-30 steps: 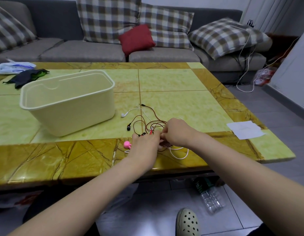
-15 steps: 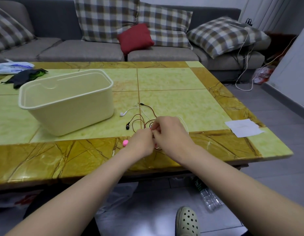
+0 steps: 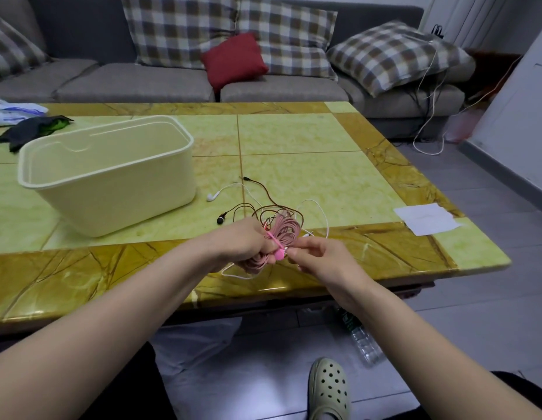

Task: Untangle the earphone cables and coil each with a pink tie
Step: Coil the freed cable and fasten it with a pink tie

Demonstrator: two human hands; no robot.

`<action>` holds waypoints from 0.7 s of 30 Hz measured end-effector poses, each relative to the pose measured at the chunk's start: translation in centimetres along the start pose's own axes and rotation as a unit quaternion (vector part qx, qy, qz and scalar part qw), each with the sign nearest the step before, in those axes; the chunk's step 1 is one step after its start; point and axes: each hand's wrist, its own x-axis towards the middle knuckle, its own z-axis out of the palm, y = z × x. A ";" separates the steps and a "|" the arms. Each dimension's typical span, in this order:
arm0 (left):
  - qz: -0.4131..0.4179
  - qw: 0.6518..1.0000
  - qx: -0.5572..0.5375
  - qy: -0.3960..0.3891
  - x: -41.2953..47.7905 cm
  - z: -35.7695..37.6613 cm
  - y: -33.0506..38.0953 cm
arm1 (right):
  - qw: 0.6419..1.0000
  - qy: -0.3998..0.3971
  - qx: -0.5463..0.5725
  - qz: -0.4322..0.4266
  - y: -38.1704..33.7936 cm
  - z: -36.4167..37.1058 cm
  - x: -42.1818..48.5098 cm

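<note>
My left hand grips a coiled pink earphone cable just above the table's near edge. A pink tie wraps across the coil, and my right hand pinches the tie's end. Behind the coil, a dark red earphone cable and a white earphone cable lie tangled on the table. A black earbud and a white earbud lie to the left of the tangle.
A cream plastic bin stands on the table's left half. A white paper lies at the right edge. Dark cloth and a plastic bag sit far left. A sofa with cushions runs behind. A bottle lies on the floor.
Both hands have lifted slightly off the tangle with the pink coil in them. My right hand has moved right, drawing the pink tie's end out from the coil.
</note>
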 end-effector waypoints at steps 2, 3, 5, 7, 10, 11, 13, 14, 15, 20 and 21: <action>0.006 0.999 0.032 -0.027 -0.5 -0.1 0.3 | 1.000 -0.025 -0.008 -0.015 0.1 -0.2 -0.1; 0.008 0.998 0.042 -0.043 -0.7 -0.2 0.5 | 0.999 -0.038 -0.005 -0.018 0.1 -0.3 -0.2; 0.016 0.995 0.050 -0.080 -1.2 -0.3 0.6 | 0.998 -0.063 0.010 -0.017 0.2 -0.5 -0.3; 0.032 0.991 0.067 -0.115 -1.7 -0.3 0.8 | 0.996 -0.088 0.026 -0.007 0.3 -1.0 -0.4; 0.059 0.976 0.136 -0.162 -2.5 0.2 1.2 | 0.990 -0.137 -0.016 -0.001 0.4 -1.9 -0.4; 0.063 0.970 0.159 -0.175 -2.7 0.5 1.4 | 0.988 -0.149 -0.043 0.006 0.2 -2.2 -0.4; 0.070 0.956 0.209 -0.194 -2.9 1.4 1.6 | 0.981 -0.165 -0.093 0.031 -0.2 -2.8 -0.2; 0.075 0.949 0.235 -0.198 -2.9 1.9 1.6 | 0.976 -0.179 -0.113 0.042 -0.4 -3.1 0.1; 0.080 0.942 0.257 -0.198 -2.7 2.4 1.6 | 0.971 -0.194 -0.134 0.047 -0.8 -3.2 0.4; 0.079 0.925 0.331 -0.168 -1.3 4.3 1.4 | 0.938 -0.207 -0.277 0.007 -2.9 -3.1 1.6; 0.066 0.929 0.324 -0.164 -1.1 4.5 1.3 | 0.931 -0.201 -0.304 -0.007 -3.4 -3.0 1.8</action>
